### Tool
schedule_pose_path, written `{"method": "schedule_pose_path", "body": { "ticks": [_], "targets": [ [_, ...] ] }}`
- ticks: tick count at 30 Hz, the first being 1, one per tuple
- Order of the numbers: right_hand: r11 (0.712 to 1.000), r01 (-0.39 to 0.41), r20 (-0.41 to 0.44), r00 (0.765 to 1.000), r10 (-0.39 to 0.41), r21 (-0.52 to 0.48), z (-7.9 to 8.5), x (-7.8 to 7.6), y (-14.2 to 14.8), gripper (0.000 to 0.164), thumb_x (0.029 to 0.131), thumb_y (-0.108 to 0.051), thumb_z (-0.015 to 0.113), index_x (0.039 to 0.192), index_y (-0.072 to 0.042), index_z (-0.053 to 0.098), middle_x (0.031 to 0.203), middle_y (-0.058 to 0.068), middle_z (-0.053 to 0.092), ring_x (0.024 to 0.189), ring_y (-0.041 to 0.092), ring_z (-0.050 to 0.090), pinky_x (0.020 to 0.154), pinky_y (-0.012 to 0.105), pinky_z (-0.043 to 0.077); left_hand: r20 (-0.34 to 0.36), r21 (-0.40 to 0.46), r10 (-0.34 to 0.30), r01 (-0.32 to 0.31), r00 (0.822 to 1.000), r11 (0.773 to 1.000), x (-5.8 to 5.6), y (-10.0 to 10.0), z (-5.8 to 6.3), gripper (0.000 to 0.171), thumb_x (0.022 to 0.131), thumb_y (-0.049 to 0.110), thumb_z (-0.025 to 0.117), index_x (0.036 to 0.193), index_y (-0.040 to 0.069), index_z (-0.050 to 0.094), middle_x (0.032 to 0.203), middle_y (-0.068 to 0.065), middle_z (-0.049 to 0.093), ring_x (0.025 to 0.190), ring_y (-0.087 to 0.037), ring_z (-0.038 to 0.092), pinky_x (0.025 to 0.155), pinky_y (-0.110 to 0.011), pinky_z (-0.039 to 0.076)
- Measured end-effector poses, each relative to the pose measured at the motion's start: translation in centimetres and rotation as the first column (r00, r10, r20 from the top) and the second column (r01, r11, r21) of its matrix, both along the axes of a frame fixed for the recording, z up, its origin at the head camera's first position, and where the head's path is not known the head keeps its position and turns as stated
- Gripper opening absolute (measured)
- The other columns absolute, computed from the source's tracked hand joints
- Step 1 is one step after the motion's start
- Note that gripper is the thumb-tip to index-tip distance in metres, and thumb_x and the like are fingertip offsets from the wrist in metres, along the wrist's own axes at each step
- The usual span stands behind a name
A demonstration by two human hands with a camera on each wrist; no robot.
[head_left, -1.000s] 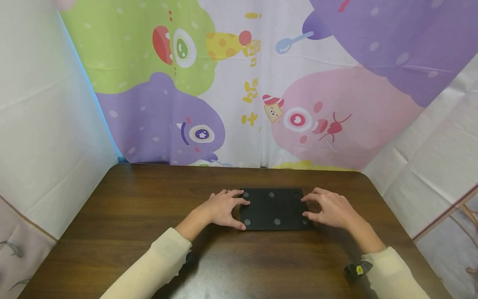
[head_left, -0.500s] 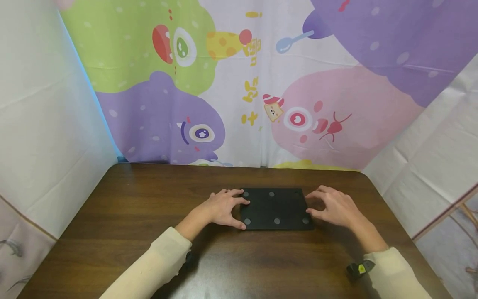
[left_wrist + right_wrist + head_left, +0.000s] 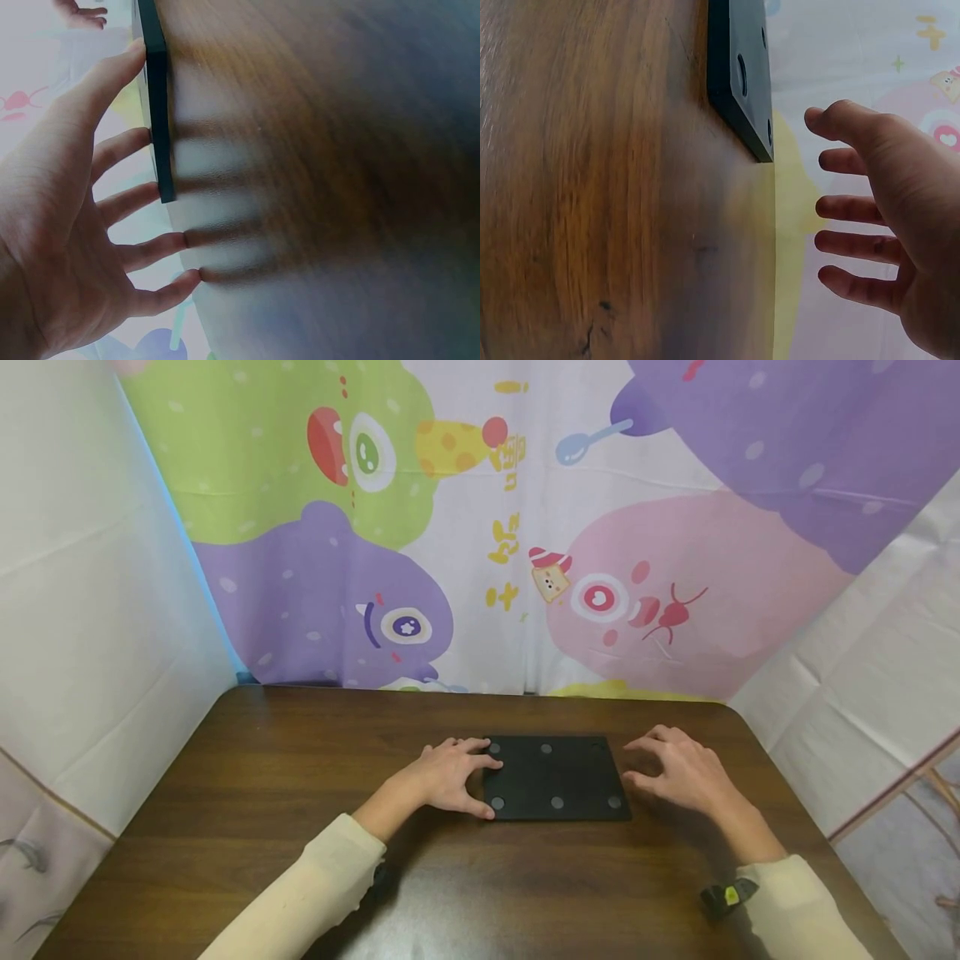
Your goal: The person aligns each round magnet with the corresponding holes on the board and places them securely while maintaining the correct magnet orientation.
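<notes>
A flat black rectangular board [image 3: 558, 777] lies on the table, with several round grey discs along its long sides. At its left end, my left hand [image 3: 448, 777] spreads its fingers, and the thumb and fingertips touch the board's edge and corners. In the left wrist view, the thumb of that hand [image 3: 82, 202] reaches the side of the board [image 3: 156, 97]; two fingertips lie past its end. Off the right end hovers my right hand [image 3: 678, 770], its fingers loosely bent and apart from the board. The right wrist view shows nothing between its fingers [image 3: 851, 210].
The brown wooden table [image 3: 300, 760] has rounded far corners. Behind it hangs a cloth backdrop [image 3: 487, 643] with cartoon monsters, and white cloth walls [image 3: 112, 568] stand at both sides. A dark strap with a yellow mark [image 3: 729, 895] sits at the right wrist.
My right hand has let go of the board's right end and moved away to the right. The left hand and the board have stayed in place.
</notes>
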State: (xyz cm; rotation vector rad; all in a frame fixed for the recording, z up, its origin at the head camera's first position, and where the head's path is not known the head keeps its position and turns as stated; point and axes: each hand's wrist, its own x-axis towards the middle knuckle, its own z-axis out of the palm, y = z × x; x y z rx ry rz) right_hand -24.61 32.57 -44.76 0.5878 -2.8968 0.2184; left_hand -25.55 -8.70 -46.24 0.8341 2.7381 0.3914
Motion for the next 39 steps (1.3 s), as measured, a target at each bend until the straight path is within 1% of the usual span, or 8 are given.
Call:
{"method": "schedule_pose_path", "body": {
  "ticks": [10,17,22,27,35,39],
  "targets": [
    [1.0,0.018,-0.02,1.0,-0.018,-0.013,-0.1,0.0,1.4,0.044,0.093,-0.042,0.091,0.131,-0.021,0.084,0.127,0.01,0.076,0.119,0.04,0.072,0.072,0.057,0.063,-0.004,-0.006,0.0,0.0,1.0,1.0,0.0,0.0,0.0,0.08,0.089,0.064,0.088,0.16,0.035,0.064,0.184,-0.006,0.041,0.162,-0.049,0.046,0.12,-0.08,0.043],
    [0.998,0.051,-0.009,0.999,-0.051,-0.022,0.8,-0.3,2.0,0.046,0.093,-0.042,0.091,0.133,-0.02,0.083,0.13,0.013,0.075,0.119,0.041,0.071,0.072,0.056,0.062,0.006,-0.002,0.004,-0.004,1.0,1.0,0.0,0.1,0.0,0.08,0.09,0.064,0.088,0.16,0.035,0.064,0.184,-0.006,0.04,0.164,-0.053,0.044,0.122,-0.083,0.04],
    [0.998,0.062,-0.011,0.998,-0.063,-0.026,1.4,-0.5,2.3,0.047,0.094,-0.043,0.09,0.134,-0.019,0.082,0.133,0.015,0.075,0.12,0.042,0.071,0.074,0.06,0.061,0.004,-0.008,0.005,-0.005,1.0,1.0,0.0,0.1,0.0,0.08,0.09,0.064,0.088,0.16,0.035,0.063,0.184,-0.006,0.039,0.164,-0.053,0.043,0.123,-0.082,0.04],
    [0.997,0.081,0.007,0.997,-0.081,-0.018,1.7,-0.7,2.8,0.049,0.095,-0.044,0.089,0.137,-0.019,0.081,0.135,0.018,0.074,0.12,0.045,0.071,0.074,0.062,0.061,0.001,-0.012,0.003,-0.003,1.0,1.0,0.0,0.0,0.0,0.081,0.09,0.065,0.088,0.161,0.036,0.063,0.185,-0.006,0.039,0.163,-0.051,0.045,0.122,-0.082,0.04],
    [0.994,0.107,0.051,0.993,-0.106,-0.002,2.3,-0.9,3.6,0.053,0.097,-0.044,0.088,0.14,-0.016,0.079,0.14,0.025,0.071,0.121,0.053,0.071,0.079,0.066,0.062,0.002,-0.007,0.004,-0.004,1.0,1.0,0.0,0.0,-0.1,0.081,0.09,0.065,0.088,0.161,0.036,0.063,0.185,-0.006,0.039,0.163,-0.052,0.044,0.122,-0.082,0.04],
    [0.992,0.125,0.073,0.989,-0.126,0.019,2.4,-1.1,4.2,0.054,0.097,-0.047,0.086,0.14,-0.015,0.078,0.139,0.025,0.072,0.118,0.053,0.073,0.078,0.065,0.062,-0.005,-0.012,0.003,-0.003,1.0,1.0,0.0,0.0,-0.1,0.081,0.089,0.065,0.088,0.16,0.036,0.063,0.184,-0.005,0.039,0.163,-0.052,0.045,0.121,-0.081,0.042]
  ]
}}
